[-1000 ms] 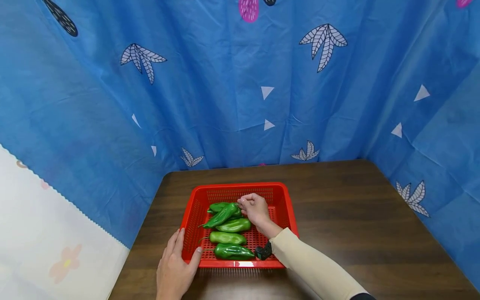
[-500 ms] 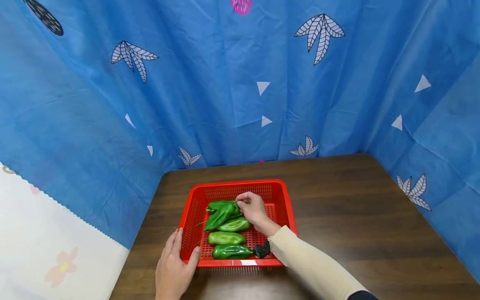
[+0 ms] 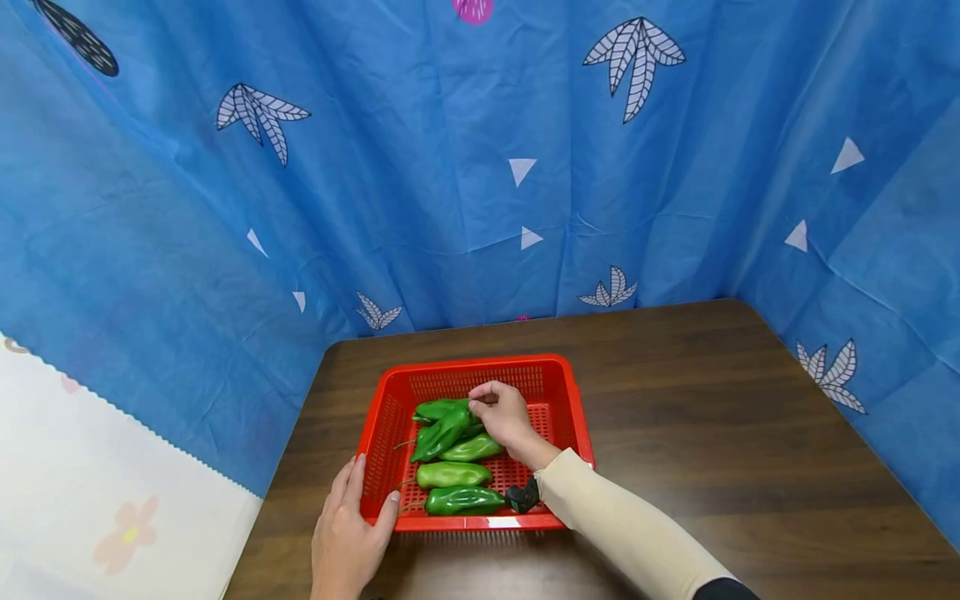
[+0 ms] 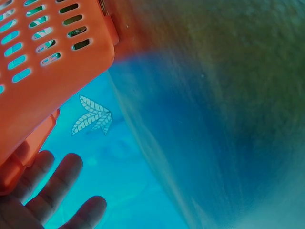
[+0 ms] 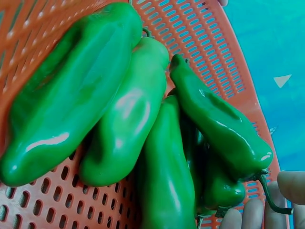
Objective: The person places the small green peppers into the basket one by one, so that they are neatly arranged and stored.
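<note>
A red perforated plastic basket [image 3: 480,523] holds several glossy green peppers. My right hand [image 3: 504,415] is inside it at the back, thumb and finger together at the stem of one dark green pepper [image 3: 444,432]. In the right wrist view that pepper [image 5: 224,119] lies slanted over others, its curved stem [image 5: 269,195] running to my fingertips [image 5: 291,185]. My left hand [image 3: 348,527] lies at the basket's front left corner, thumb at the front rim and fingers spread along the left wall; the left wrist view shows its straight fingers [image 4: 57,188] beside the basket [image 4: 47,90].
Two separate peppers, a light green one [image 3: 453,476] and a dark green one [image 3: 465,500], lie side by side at the basket's front. The dark wooden table [image 3: 690,417] extends to the right. A blue patterned curtain [image 3: 450,183] hangs behind it.
The top pepper has turned a little, its tip shifting forward and its broad side showing more. My right hand stays at its stem; the left hand has barely moved. The head view has shifted slightly.
</note>
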Demonstrator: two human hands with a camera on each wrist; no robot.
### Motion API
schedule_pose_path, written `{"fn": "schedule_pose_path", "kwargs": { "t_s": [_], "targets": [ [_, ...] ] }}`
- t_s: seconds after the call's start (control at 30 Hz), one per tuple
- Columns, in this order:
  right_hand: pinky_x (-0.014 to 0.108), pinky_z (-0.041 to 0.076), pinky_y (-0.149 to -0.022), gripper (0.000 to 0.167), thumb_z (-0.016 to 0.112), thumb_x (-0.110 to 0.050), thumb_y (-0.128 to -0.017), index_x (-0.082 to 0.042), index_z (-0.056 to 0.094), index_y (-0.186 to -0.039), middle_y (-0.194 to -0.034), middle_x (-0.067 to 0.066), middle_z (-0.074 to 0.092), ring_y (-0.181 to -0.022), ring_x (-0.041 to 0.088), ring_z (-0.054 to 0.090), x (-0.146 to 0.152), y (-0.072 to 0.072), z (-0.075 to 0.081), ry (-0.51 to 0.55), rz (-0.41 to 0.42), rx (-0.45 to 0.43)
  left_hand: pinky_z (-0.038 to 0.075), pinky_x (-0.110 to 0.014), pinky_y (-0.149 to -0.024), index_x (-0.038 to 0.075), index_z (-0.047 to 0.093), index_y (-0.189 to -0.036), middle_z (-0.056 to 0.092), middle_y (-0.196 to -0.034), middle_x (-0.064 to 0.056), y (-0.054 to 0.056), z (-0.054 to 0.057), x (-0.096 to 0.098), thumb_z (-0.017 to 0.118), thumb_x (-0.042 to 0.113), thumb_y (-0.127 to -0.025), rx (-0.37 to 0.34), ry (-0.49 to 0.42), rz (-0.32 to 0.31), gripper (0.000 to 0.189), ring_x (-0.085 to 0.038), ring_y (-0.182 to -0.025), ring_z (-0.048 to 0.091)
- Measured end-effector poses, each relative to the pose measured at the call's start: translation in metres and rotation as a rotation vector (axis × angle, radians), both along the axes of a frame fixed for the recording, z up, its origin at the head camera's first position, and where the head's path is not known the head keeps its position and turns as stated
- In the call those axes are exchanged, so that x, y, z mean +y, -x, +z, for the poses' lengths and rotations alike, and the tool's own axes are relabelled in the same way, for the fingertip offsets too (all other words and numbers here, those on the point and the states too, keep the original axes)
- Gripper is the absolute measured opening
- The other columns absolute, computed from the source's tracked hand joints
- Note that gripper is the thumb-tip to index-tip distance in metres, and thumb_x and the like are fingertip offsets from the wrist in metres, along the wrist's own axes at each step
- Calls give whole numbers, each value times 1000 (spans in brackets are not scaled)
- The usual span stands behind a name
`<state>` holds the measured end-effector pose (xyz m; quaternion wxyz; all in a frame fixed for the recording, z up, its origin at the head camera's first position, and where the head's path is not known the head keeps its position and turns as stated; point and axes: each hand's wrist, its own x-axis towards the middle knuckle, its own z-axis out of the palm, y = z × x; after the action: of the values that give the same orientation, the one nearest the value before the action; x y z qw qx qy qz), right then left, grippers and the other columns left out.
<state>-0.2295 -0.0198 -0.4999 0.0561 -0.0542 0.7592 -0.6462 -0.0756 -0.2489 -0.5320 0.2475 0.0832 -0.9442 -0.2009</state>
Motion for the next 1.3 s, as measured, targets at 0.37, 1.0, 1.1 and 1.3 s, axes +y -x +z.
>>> {"fn": "schedule_pose_path", "kwargs": {
  "t_s": [0.37, 1.0, 1.1, 1.3],
  "targets": [
    [27, 52, -73, 11, 68, -15, -95, -11, 71, -105, -100, 5, 70, -85, 15, 64, 0, 0, 3, 15, -29, 9, 53, -59, -89, 8, 46, -151, 51, -147, -13, -2, 2, 1, 73, 42, -87, -50, -23, 18, 77, -35, -121, 60],
    [27, 50, -80, 15, 69, -19, -95, -10, 69, -107, -103, 9, 69, -88, 17, 61, 14, -10, 30, 213, -157, 158, 53, -59, -90, 6, 50, -147, 53, -143, -12, -7, -3, 9, 75, 38, -85, 2, -34, 41, 74, -34, -120, 61],
    [25, 50, -79, 20, 70, -22, -95, -10, 69, -111, -106, 10, 70, -89, 15, 61, 20, -14, 40, 236, -169, 185, 53, -60, -89, 7, 50, -148, 52, -143, -12, -7, -3, 8, 75, 40, -86, -2, -38, 48, 75, -35, -118, 61],
    [19, 51, -92, 27, 64, -14, -99, -2, 64, -123, -125, 20, 68, -110, 20, 67, 48, -27, 65, 363, -158, 226, 53, -61, -88, 7, 48, -149, 51, -144, -13, -7, -3, 7, 72, 42, -88, -22, -45, 54, 74, -37, -116, 63]
  ]
}}
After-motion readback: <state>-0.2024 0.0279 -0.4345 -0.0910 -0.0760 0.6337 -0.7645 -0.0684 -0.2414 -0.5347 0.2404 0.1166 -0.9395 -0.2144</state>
